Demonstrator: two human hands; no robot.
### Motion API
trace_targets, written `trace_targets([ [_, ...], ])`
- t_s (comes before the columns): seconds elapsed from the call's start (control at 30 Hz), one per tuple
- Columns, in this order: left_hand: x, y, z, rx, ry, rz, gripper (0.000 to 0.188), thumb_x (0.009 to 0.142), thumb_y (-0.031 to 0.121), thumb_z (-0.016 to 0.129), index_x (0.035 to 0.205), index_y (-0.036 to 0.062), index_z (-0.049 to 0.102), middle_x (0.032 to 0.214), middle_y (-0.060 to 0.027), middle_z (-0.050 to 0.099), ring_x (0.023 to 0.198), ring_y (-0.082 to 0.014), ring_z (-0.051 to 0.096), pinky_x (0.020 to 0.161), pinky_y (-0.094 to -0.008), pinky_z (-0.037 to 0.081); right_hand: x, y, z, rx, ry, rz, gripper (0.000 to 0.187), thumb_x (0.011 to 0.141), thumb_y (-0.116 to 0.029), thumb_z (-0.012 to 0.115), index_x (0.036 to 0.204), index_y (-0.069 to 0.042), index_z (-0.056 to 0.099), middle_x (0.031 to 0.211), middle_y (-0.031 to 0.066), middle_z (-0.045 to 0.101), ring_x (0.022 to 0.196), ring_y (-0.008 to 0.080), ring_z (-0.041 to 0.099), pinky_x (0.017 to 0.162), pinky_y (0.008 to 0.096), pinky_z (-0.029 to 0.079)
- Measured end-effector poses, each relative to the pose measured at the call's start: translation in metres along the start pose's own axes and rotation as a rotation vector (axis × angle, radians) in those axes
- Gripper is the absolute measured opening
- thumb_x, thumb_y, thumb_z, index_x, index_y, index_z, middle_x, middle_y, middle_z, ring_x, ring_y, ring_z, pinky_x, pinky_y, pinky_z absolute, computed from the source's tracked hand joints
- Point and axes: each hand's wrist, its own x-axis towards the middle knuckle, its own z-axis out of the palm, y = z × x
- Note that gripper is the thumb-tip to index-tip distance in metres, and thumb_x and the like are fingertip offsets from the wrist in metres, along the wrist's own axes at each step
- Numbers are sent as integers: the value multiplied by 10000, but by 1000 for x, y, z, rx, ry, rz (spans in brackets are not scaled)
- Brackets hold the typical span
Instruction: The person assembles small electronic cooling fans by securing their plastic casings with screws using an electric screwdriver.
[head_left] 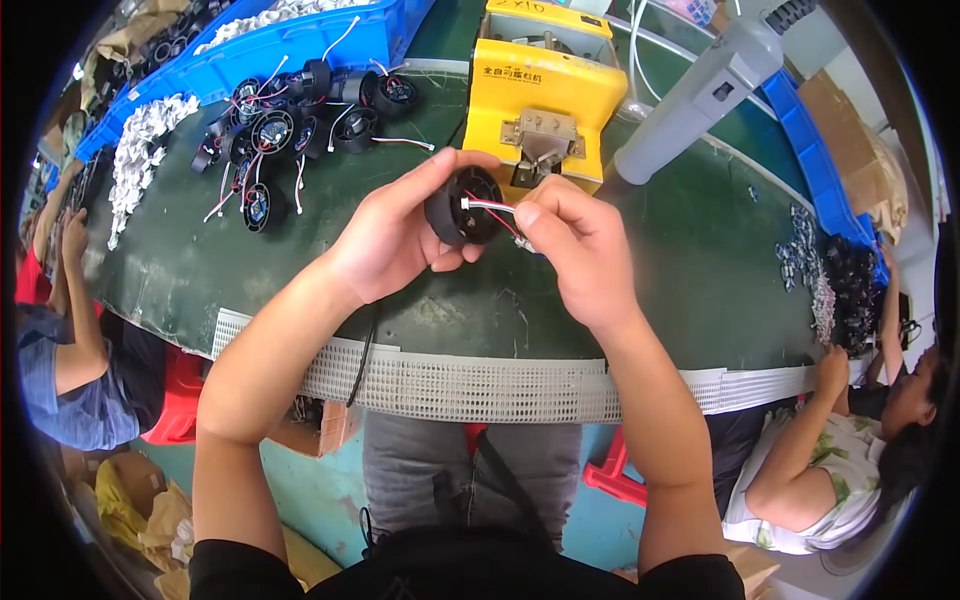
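Black fan in left hand

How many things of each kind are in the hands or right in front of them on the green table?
Black round fan in left hand: 1
Red and white wires, pinched by right hand: 1 bundle
Yellow machine: 1
Grey tool handle: 1
Total: 4
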Motion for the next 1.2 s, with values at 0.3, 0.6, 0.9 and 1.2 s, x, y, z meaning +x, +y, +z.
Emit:
trace_targets([
  [0.3,3,-7,4,70,59,62,538,1053,464,288,1387,71,443,931,-54,607,648,-149,589,477,-234,344,-3,1,17,-229,185,-45,232,902,-126,640,740,26,573,688,71,509,629,153,496,596,298,403],
  [0.6,7,-21,2,279,74,240,443,1061,373,375,1364,78,505,1185,-30,597,1028,-86,573,899,-256,473,-4,-1,23,-230,124,69,169,903,-159,668,889,-12,587,723,60,530,639,169,563,557,310,457],
  [0.9,5,-14,1,185,119,393,491,1062,382,330,1406,39,399,1255,-124,588,1138,-210,592,983,-423,486,3,-13,11,-402,281,-371,266,739,49,752,975,-39,665,1026,88,565,830,178,646,666,267,591],
  [1.2,4,-18,7,78,73,460,435,1065,318,371,1410,58,426,1243,-66,581,1128,-130,568,995,-333,469,7,-6,2,-429,233,-550,178,810,-62,762,977,-17,718,922,73,650,725,157,633,627,265,527],
])
